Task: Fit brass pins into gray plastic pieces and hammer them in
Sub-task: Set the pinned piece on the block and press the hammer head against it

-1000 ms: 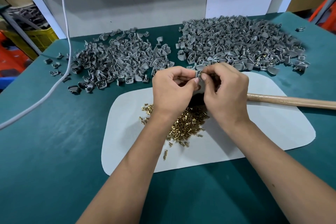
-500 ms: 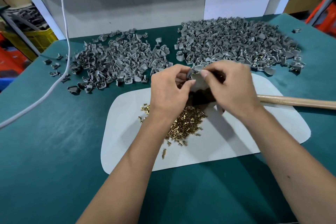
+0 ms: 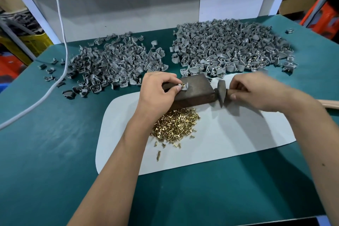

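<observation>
The two hands, which a moment earlier were held together above the pin heap with a gray piece pinched between them, have been separated. The gray plastic piece [image 3: 183, 86] is now seated on top of the dark wooden block [image 3: 194, 91], with a brass pin [image 3: 183, 84] standing proud of it, so fitting is judged complete and driving not yet begun. The piece is steadied by the left hand [image 3: 157, 90], whose thumb and forefinger are pinched on its near-left edge while the remaining fingers are curled against the block. The right hand [image 3: 256, 91] has been moved away to the hammer [image 3: 221, 92]; its fingers are wrapped round the wooden handle close behind the iron head, which lies just beside the right end of the block on the white mat [image 3: 238, 139]. The hand is motion-blurred, so the firmness of that grasp cannot be confirmed; it appears closed on the handle. The loose brass pins [image 3: 176, 126] are heaped on the mat just in front of the block. Two heaps of gray pieces lie behind: one on the left [image 3: 113, 64], one on the right [image 3: 229, 47], brass showing in some of the latter. The next step is judged to be striking the pin, with the left fingertips close to the target.
</observation>
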Action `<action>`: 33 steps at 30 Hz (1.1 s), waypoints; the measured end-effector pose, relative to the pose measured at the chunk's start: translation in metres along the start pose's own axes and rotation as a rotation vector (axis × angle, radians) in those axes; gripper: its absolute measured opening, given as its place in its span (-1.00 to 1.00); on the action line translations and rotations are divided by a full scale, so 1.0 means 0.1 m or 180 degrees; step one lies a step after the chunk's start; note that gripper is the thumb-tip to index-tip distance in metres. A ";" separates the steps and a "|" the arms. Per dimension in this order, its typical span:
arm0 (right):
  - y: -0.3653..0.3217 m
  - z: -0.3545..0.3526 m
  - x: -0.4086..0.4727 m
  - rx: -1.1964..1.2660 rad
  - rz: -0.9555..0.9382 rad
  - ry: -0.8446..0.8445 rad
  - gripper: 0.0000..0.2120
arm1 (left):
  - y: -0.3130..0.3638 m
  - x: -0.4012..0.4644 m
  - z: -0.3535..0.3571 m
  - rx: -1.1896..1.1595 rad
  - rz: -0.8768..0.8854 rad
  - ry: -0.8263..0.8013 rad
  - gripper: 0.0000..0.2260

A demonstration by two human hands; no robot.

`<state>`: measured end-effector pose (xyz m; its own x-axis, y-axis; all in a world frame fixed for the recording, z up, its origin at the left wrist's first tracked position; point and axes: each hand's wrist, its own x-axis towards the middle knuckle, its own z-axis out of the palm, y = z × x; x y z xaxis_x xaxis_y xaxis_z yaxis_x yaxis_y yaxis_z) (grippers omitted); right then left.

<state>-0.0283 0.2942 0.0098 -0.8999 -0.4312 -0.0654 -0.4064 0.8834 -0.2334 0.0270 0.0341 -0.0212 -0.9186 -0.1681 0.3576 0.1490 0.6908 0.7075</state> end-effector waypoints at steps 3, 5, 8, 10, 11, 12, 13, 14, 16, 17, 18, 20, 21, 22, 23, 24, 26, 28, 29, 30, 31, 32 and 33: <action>-0.03 -0.13 -0.01 0.0581 0.0037 0.0370 -0.91 | 0.00 0.01 0.01 -0.0208 -0.0088 -0.0023 -0.90; -0.15 -0.18 -0.01 0.0963 -0.0050 0.0790 -0.91 | -0.01 0.00 0.02 -0.0383 -0.0216 -0.0047 -0.91; -0.43 -0.16 -0.02 0.1083 -0.0331 0.0987 -0.78 | -0.02 0.00 0.02 -0.0629 -0.0410 -0.0104 -0.92; -0.59 -0.11 0.00 0.0803 -0.0469 0.0818 -0.66 | -0.03 0.01 0.02 -0.0700 -0.0443 -0.0130 -0.88; -0.65 -0.10 0.01 0.0659 -0.0503 0.0737 -0.63 | -0.03 0.01 0.02 -0.0708 -0.0441 -0.0134 -0.86; -0.69 -0.11 0.01 0.0576 -0.0548 0.0721 -0.63 | -0.03 0.01 0.02 -0.0707 -0.0433 -0.0138 -0.86; -0.72 -0.13 0.02 0.0581 -0.0605 0.0783 -0.63 | -0.03 0.01 0.02 -0.0709 -0.0431 -0.0141 -0.87; -0.75 -0.15 0.04 0.0670 -0.0661 0.0922 -0.63 | -0.03 0.01 0.02 -0.0715 -0.0441 -0.0144 -0.89; -0.80 -0.18 0.06 0.0935 -0.0790 0.1418 -0.69 | -0.04 0.02 0.02 -0.0718 -0.0483 -0.0151 -0.92; -0.82 -0.17 0.06 0.0980 -0.0848 0.1654 -0.73 | -0.04 0.02 0.02 -0.0716 -0.0508 -0.0150 -0.94; -0.85 -0.15 0.08 0.0892 -0.0859 0.1724 -0.76 | -0.04 0.02 0.01 -0.0720 -0.0525 -0.0151 -0.95; -0.87 -0.05 0.10 0.0514 -0.0675 0.1280 -0.75 | -0.03 0.01 0.02 -0.0768 -0.0549 -0.0170 -0.94; -0.87 -0.01 0.11 0.0350 -0.0530 0.0998 -0.76 | -0.02 0.01 0.02 -0.0794 -0.0568 -0.0179 -0.93; -0.85 -0.02 0.11 0.0233 -0.0419 0.0832 -0.75 | -0.01 0.01 0.02 -0.0798 -0.0584 -0.0171 -0.91; -0.83 -0.06 0.11 0.0147 -0.0361 0.0790 -0.74 | -0.01 0.01 0.02 -0.0781 -0.0588 -0.0146 -0.90; -0.82 -0.11 0.12 0.0070 -0.0356 0.0824 -0.73 | -0.01 0.01 0.02 -0.0766 -0.0584 -0.0139 -0.89; -0.82 -0.17 0.12 0.0247 -0.0493 0.1299 -0.74 | -0.02 0.02 0.02 -0.0745 -0.0527 -0.0160 -0.90; -0.89 -0.16 0.09 0.0397 -0.0623 0.1686 -0.76 | -0.02 0.01 0.01 -0.0785 -0.0517 -0.0150 -0.90; -0.93 -0.11 0.09 0.0252 -0.0628 0.1497 -0.73 | -0.02 0.01 0.02 -0.0867 -0.0551 -0.0151 -0.90; -0.96 -0.05 0.08 0.0083 -0.0551 0.1151 -0.71 | -0.01 0.00 0.02 -0.0945 -0.0587 -0.0151 -0.89; -0.97 -0.02 0.08 0.0038 -0.0421 0.0881 -0.72 | 0.01 0.01 0.02 -0.0970 -0.0604 -0.0154 -0.87; -0.97 -0.04 0.07 0.0034 -0.0342 0.0757 -0.74 | 0.02 0.00 0.02 -0.0937 -0.0615 -0.0152 -0.86; -0.96 -0.09 0.08 0.0012 -0.0335 0.0778 -0.75 | 0.02 0.00 0.02 -0.0896 -0.0617 -0.0141 -0.86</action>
<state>0.0020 0.2079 0.0398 -0.8644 -0.4631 0.1957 -0.4995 0.8351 -0.2303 0.0265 0.0366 -0.0205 -0.9538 -0.2423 0.1777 0.0597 0.4269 0.9023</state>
